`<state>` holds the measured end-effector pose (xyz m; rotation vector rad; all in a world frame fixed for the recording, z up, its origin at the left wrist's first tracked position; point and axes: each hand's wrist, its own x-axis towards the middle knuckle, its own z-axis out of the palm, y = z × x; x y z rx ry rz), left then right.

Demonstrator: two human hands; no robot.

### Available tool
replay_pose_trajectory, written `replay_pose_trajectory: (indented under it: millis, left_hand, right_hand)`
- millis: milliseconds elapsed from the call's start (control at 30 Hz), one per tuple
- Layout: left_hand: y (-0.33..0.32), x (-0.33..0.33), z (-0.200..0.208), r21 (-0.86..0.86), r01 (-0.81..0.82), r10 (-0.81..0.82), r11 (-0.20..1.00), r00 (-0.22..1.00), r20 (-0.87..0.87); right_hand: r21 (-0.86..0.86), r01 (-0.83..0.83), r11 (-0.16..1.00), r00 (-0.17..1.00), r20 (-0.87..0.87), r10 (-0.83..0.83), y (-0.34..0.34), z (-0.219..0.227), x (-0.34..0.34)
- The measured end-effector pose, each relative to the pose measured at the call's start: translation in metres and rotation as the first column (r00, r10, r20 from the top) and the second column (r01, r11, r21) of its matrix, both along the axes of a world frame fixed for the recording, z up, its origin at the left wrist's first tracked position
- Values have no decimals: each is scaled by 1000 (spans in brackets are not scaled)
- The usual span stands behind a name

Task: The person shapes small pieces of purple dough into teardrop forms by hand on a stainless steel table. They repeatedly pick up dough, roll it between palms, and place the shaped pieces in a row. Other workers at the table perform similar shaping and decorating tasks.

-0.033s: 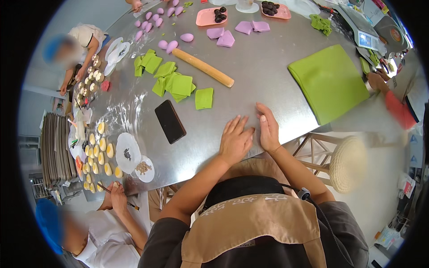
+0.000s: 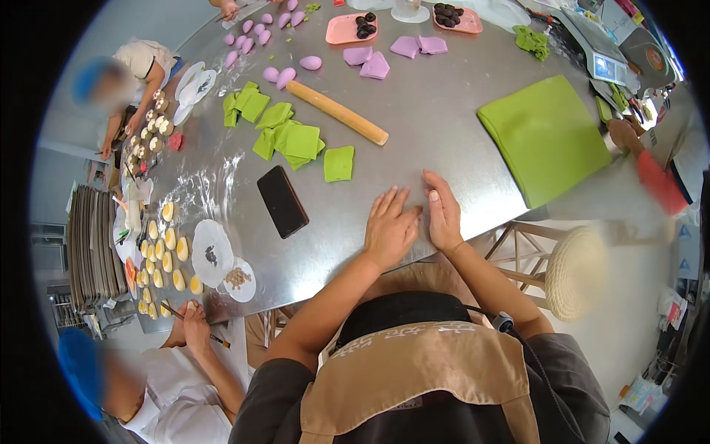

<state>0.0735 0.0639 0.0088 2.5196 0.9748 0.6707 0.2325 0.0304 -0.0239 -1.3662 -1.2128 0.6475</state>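
Note:
My left hand (image 2: 390, 227) lies palm down on the steel table near its front edge, fingers stretched and nothing in them. Beside it, a small gap away, my right hand (image 2: 444, 213) rests on its edge with the palm turned left and the fingers extended. Nearest to the left hand are a black phone (image 2: 282, 202) and a single green dough square (image 2: 339, 163). Farther off sit overlapping green dough squares (image 2: 301, 140) and a wooden rolling pin (image 2: 336, 112). To the right of my hands lies a large folded green dough sheet (image 2: 546, 139).
Purple egg-shaped pieces (image 2: 285, 77), purple dough squares (image 2: 376, 65) and pink trays (image 2: 343, 29) of dark balls occupy the far side. Left are yellow-and-white pieces (image 2: 167, 262) and co-workers (image 2: 174, 385). A scale (image 2: 605, 66) stands at right; a woven stool (image 2: 577, 272) is below.

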Motion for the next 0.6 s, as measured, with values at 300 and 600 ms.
replay_pose_trajectory:
  millis: [300,600]
  left_hand:
    - [16,-32,7,-676,31,404,736,781,476]
    - [-13,-45,-16,-426,-145,358,893,802,478]
  right_hand:
    - [-3,-27,1000,913,-407,23,1,15,2]
    - [-38,-271,962,862,435,260,-5,24,-1]
